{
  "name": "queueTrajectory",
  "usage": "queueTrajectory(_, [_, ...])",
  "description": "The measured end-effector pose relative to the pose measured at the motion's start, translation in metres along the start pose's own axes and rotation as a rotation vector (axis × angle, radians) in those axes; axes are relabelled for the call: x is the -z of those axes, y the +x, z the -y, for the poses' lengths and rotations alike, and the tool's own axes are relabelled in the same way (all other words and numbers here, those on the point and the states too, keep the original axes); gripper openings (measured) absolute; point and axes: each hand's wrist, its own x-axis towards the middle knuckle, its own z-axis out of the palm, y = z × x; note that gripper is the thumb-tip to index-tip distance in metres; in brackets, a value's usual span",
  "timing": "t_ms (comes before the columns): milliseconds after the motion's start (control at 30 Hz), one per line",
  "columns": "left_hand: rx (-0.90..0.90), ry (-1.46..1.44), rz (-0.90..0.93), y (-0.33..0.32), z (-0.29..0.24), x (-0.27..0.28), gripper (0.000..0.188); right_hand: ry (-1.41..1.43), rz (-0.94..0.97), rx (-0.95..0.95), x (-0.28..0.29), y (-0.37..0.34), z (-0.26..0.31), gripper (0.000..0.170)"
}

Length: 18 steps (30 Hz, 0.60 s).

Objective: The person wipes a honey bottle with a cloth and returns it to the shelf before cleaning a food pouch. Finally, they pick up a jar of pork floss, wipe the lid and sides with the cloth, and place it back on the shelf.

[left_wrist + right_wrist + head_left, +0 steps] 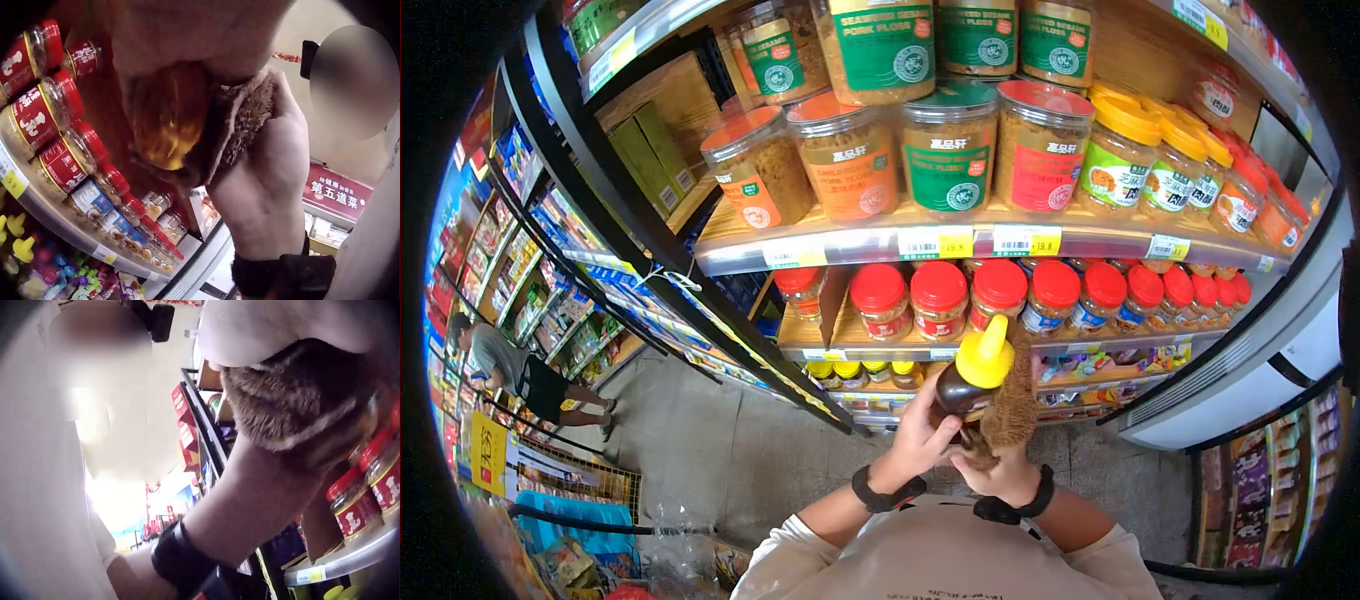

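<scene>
A dark bottle with a yellow nozzle cap (985, 358) is held upright in front of the shelves by the left hand (922, 432), whose fingers and thumb curl round its side. The right hand (998, 474) grips a brown fuzzy cloth (1008, 405) against the bottle's right side. From the left wrist view, the bottle's rounded amber end (170, 125) shows beside the cloth (250, 119), with the right hand (269, 162) behind it. In the right wrist view the cloth (281, 400) hangs bunched below the right hand (281, 328).
Shelves of large floss jars (948, 150) and red-lidded jars (1000, 290) stand ahead, with a price rail (1000, 240) between them. A person in a grey top (505, 360) is in the aisle at left. A white cabinet (1250, 390) stands at right.
</scene>
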Motion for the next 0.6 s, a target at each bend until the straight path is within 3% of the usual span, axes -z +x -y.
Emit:
queueTrajectory(100, [0.085, -0.019, 0.058, 0.002, 0.001, 0.013, 0.052, -0.168, -0.047, 0.073, -0.010, 0.016, 0.003, 0.087])
queueTrajectory(133, [0.102, -0.023, 0.043, 0.005, 0.000, 0.017, 0.050, -0.297, -0.044, 0.137, -0.011, 0.022, 0.008, 0.074])
queueTrajectory(167, [0.121, -0.029, 0.029, 0.007, -0.002, 0.020, 0.048, -0.297, -0.038, 0.141, -0.013, 0.023, 0.006, 0.074])
queueTrajectory(233, [0.073, -0.041, -0.012, 0.014, -0.006, 0.021, 0.046, -0.569, 0.102, 0.353, -0.012, 0.019, -0.003, 0.059])
queueTrajectory(267, [0.111, -0.147, -0.061, 0.016, -0.008, 0.023, 0.046, -0.599, 0.136, 0.372, -0.010, 0.014, -0.007, 0.045])
queueTrajectory(300, [0.147, -0.252, -0.109, 0.018, -0.011, 0.025, 0.046, -0.598, 0.138, 0.377, -0.008, 0.009, -0.016, 0.045])
queueTrajectory(333, [0.380, -0.185, -0.070, 0.017, -0.018, 0.036, 0.048, -0.532, 0.189, 0.422, -0.005, 0.004, -0.026, 0.039])
queueTrajectory(367, [0.378, -0.186, -0.072, 0.018, -0.015, 0.038, 0.048, -0.467, 0.241, 0.466, -0.002, 0.001, -0.032, 0.035])
queueTrajectory(433, [0.123, -0.311, -0.142, 0.025, -0.010, 0.039, 0.049, -0.171, 0.147, 0.231, 0.003, 0.011, -0.022, 0.044])
queueTrajectory(500, [0.115, -0.323, -0.142, 0.026, -0.014, 0.042, 0.052, 0.178, 0.114, -0.228, 0.006, 0.006, -0.019, 0.045])
queueTrajectory(533, [0.130, -0.386, -0.153, 0.027, -0.015, 0.043, 0.053, 0.175, 0.121, -0.228, 0.010, -0.001, -0.027, 0.045])
queueTrajectory(600, [0.139, -0.408, -0.143, 0.030, -0.020, 0.047, 0.054, 0.329, -0.080, -0.711, 0.020, -0.009, -0.047, 0.040])
